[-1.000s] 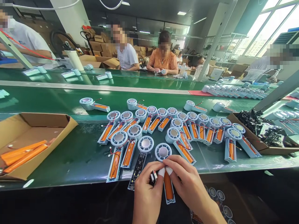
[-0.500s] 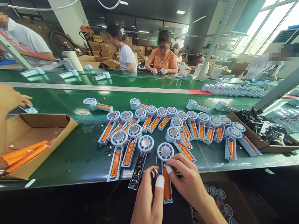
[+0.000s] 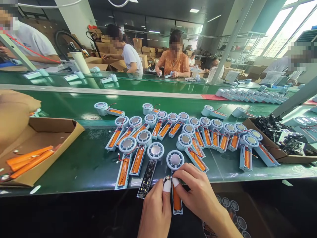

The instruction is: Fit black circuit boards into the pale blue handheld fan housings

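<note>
My left hand (image 3: 157,203) is closed on a dark circuit board (image 3: 167,178), mostly hidden by the fingers; only one end with a pale connector shows. Its thumb wears a white finger cot. My right hand (image 3: 195,188), also with a white-covered thumb, pinches a small wire plug, largely covered, against that end. Beneath both hands lies a pale blue fan-like unit (image 3: 175,160) with a round grille and an orange battery (image 3: 176,198) in its open handle. Just left of it, another unit (image 3: 155,150) has a black circuit board (image 3: 147,180) over its handle.
Several similar units (image 3: 173,122) with exposed batteries spread across the green bench. A cardboard box of orange batteries (image 3: 66,140) stands left, beside another person's arm (image 3: 17,109). A box of dark boards (image 3: 292,158) sits right. More units lie in a box below the bench edge.
My left hand has come up and turned, bringing the board's end against my right fingertips. At the left, the other person's arm has moved over the battery box.
</note>
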